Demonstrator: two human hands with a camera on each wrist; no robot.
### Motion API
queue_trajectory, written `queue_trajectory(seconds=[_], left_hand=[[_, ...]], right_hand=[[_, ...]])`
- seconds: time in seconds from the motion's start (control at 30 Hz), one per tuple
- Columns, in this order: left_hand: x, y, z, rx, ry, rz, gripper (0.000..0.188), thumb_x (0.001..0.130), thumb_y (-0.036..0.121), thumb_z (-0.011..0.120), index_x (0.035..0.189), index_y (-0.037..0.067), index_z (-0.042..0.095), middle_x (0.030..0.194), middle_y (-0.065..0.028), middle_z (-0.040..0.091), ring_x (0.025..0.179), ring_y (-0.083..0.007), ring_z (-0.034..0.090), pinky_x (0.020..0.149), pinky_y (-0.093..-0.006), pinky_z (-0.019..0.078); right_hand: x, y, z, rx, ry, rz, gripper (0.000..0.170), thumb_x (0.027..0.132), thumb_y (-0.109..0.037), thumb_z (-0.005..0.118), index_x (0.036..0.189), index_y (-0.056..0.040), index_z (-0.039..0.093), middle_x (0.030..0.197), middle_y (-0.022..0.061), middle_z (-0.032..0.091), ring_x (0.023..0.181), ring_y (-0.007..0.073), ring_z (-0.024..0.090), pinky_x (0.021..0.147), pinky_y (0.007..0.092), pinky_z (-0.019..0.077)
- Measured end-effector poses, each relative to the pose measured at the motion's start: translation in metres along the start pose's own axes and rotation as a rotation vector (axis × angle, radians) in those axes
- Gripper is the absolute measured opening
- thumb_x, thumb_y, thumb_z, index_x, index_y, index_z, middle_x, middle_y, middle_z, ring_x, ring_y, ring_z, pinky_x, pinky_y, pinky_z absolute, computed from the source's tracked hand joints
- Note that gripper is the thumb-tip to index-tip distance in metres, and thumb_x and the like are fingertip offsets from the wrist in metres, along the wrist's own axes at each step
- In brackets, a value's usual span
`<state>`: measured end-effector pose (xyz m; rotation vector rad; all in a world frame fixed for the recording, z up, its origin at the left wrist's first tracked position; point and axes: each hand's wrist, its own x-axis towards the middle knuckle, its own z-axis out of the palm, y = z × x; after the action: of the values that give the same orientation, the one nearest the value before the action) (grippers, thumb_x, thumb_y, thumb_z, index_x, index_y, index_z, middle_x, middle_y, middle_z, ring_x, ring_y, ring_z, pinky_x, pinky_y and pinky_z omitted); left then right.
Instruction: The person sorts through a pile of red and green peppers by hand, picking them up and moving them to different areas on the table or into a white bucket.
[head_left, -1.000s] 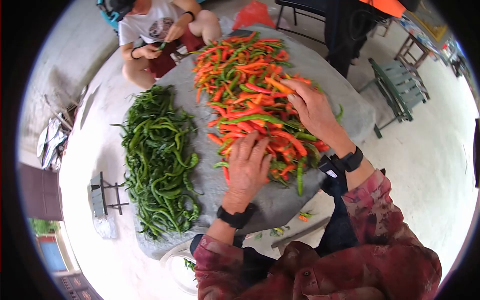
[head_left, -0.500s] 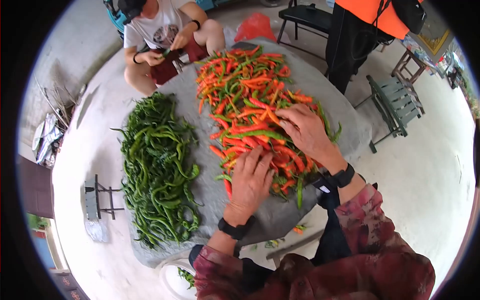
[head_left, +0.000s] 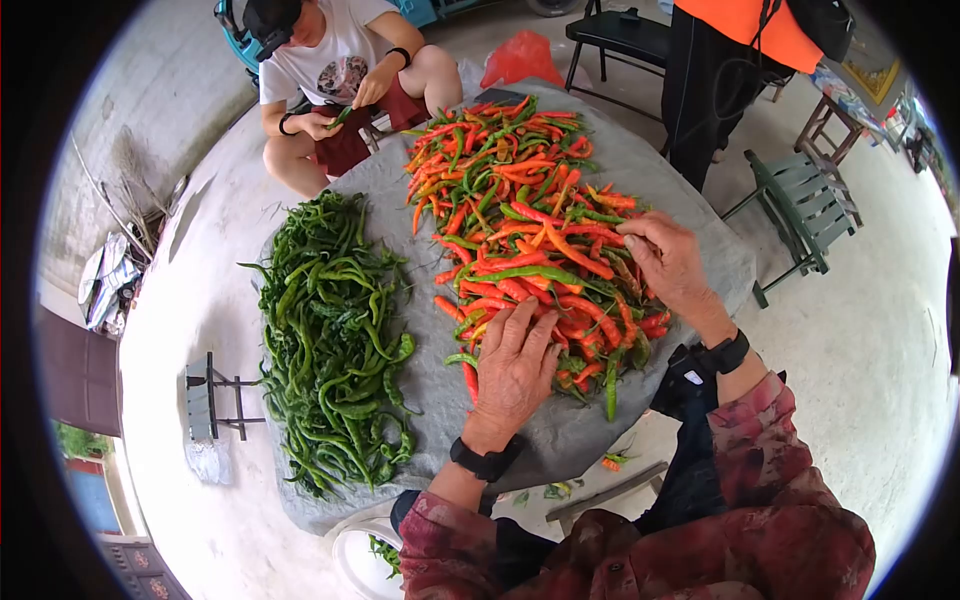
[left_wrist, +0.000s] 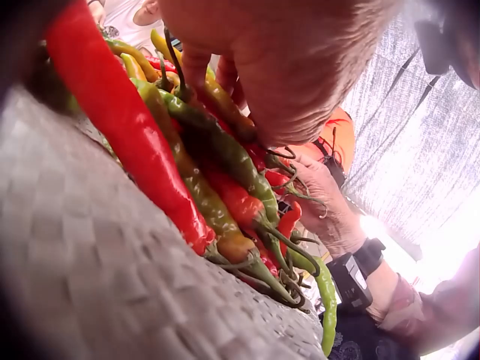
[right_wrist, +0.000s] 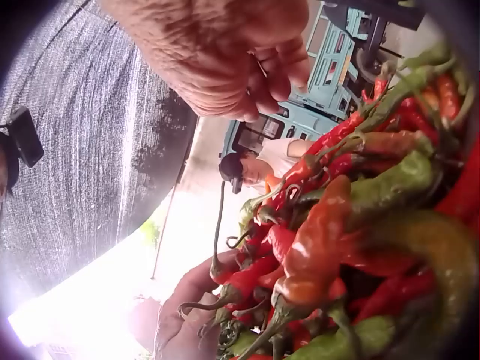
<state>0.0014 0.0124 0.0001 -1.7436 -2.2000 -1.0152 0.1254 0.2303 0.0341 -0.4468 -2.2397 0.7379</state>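
Grip, left hand (head_left: 515, 362): my fingers lie slightly apart on the near side of the red pepper pile (head_left: 576, 253); the tips dip among the peppers, with no clear pinch visible.
Grip, right hand (head_left: 668, 258): my fingers are bent at the pile's right side; whether they pinch a pepper, I cannot tell from either wrist view.
Pepper position: the red pile, with orange and green ones mixed in, runs from my hands toward the far end of the grey sheet (head_left: 570, 435).
Hooking hazard: curled stems (left_wrist: 274, 281) overlap near my left hand; a pull on one pepper could, I judge, drag its neighbours along.
Spill hazard: a long green pepper (head_left: 612, 390) lies at the pile's near edge; a broad sweep of my palm might push it off the sheet.
Damage hazard: skins look smooth and taut; too hard a squeeze may split one.
Green pile (head_left: 340, 330): left of the red, parted by a strip of sheet; a leftward push could mix the two.
Bucket (head_left: 343, 562): near left corner, some green peppers inside.
Seated person (head_left: 340, 75): far left, something green between both hands.
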Motion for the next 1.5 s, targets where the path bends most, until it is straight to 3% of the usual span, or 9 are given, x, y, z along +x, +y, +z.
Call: queue_trajectory(seconds=[0.17, 0.33, 0.7, 0.8, 1.0, 1.23, 1.33, 1.4, 1.5], left_hand=[[-0.001, 0.001, 0.002, 0.005, 0.007, 0.0, 0.046, 0.072, 0.005, 0.072, 0.117, 0.008, 0.063, 0.127, -0.0124, 0.052, 0.114, -0.0367, 0.049, 0.094, -0.0444, 0.0447], [-0.001, 0.001, 0.002, 0.007, 0.011, 0.005, 0.046, 0.072, 0.004, 0.071, 0.117, 0.008, 0.063, 0.127, -0.0128, 0.053, 0.113, -0.0375, 0.049, 0.093, -0.0447, 0.0453], [0.0, 0.001, 0.002, 0.007, -0.003, 0.038, 0.042, 0.074, 0.003, 0.068, 0.115, 0.005, 0.063, 0.125, -0.014, 0.053, 0.111, -0.0369, 0.048, 0.096, -0.0468, 0.0411], [-0.001, 0.0, 0.002, 0.038, -0.018, 0.033, 0.041, 0.076, 0.004, 0.066, 0.117, 0.005, 0.062, 0.127, -0.0144, 0.051, 0.113, -0.0381, 0.047, 0.096, -0.048, 0.0406], [-0.001, 0.002, 0.001, 0.039, -0.024, 0.034, 0.041, 0.077, 0.003, 0.066, 0.118, 0.005, 0.061, 0.128, -0.0152, 0.051, 0.113, -0.039, 0.046, 0.096, -0.0484, 0.0409], [-0.001, 0.001, 0.0, 0.032, -0.024, 0.035, 0.043, 0.077, 0.003, 0.066, 0.119, 0.005, 0.06, 0.128, -0.0152, 0.051, 0.113, -0.0389, 0.047, 0.097, -0.0479, 0.0396], [-0.001, 0.0, 0.001, 0.03, -0.018, 0.047, 0.043, 0.078, 0.003, 0.066, 0.12, 0.005, 0.06, 0.128, -0.0151, 0.051, 0.113, -0.0386, 0.047, 0.097, -0.0475, 0.0394], [-0.001, 0.0, 0.0, 0.026, -0.016, 0.049, 0.041, 0.078, 0.004, 0.066, 0.119, 0.006, 0.06, 0.128, -0.0146, 0.051, 0.113, -0.0383, 0.047, 0.097, -0.0473, 0.0395], [-0.001, -0.001, 0.002, 0.024, -0.014, 0.041, 0.041, 0.078, 0.004, 0.066, 0.119, 0.006, 0.061, 0.128, -0.0143, 0.051, 0.113, -0.0381, 0.047, 0.097, -0.0473, 0.0395]], right_hand=[[-0.004, 0.01, -0.011, -0.007, -0.028, 0.078, 0.011, 0.085, -0.003, 0.064, 0.096, -0.002, 0.065, 0.083, 0.0106, 0.061, 0.073, 0.0259, 0.06, 0.064, 0.0323, 0.0485], [-0.005, 0.007, -0.013, -0.082, -0.051, -0.028, 0.011, 0.084, -0.003, 0.064, 0.095, -0.0023, 0.064, 0.084, 0.0116, 0.062, 0.075, 0.0286, 0.061, 0.065, 0.0359, 0.0488], [-0.009, 0.03, -0.014, -0.21, -0.011, 0.103, 0.012, 0.085, -0.014, 0.061, 0.093, -0.0051, 0.064, 0.089, 0.0148, 0.064, 0.083, 0.0352, 0.062, 0.072, 0.0431, 0.0495], [-0.012, 0.034, -0.012, -0.295, -0.212, 0.173, 0.017, 0.085, -0.014, 0.061, 0.098, -0.0029, 0.062, 0.09, 0.0163, 0.063, 0.083, 0.0341, 0.061, 0.072, 0.0408, 0.0482], [-0.015, 0.041, -0.003, -0.337, -0.231, 0.025, 0.027, 0.084, -0.013, 0.059, 0.109, -0.0036, 0.058, 0.091, 0.0156, 0.061, 0.087, 0.0355, 0.06, 0.074, 0.0449, 0.047], [-0.022, 0.046, 0.004, -0.456, -0.218, 0.013, 0.039, 0.078, -0.008, 0.062, 0.116, -0.0041, 0.055, 0.093, 0.0167, 0.063, 0.087, 0.0382, 0.059, 0.075, 0.046, 0.0488], [-0.014, 0.053, 0.005, -0.539, -0.321, 0.083, 0.04, 0.078, -0.006, 0.062, 0.117, -0.0045, 0.055, 0.095, 0.0176, 0.064, 0.087, 0.0393, 0.06, 0.075, 0.0459, 0.0502], [-0.014, 0.053, 0.004, -0.421, -0.188, -0.052, 0.032, 0.083, -0.003, 0.053, 0.115, -0.0078, 0.056, 0.091, 0.0173, 0.064, 0.085, 0.0381, 0.062, 0.071, 0.0477, 0.0511], [-0.007, 0.046, 0.003, -0.276, -0.073, -0.022, 0.03, 0.084, -0.002, 0.054, 0.114, -0.0051, 0.054, 0.091, 0.0197, 0.064, 0.084, 0.0391, 0.062, 0.07, 0.0474, 0.0503]])
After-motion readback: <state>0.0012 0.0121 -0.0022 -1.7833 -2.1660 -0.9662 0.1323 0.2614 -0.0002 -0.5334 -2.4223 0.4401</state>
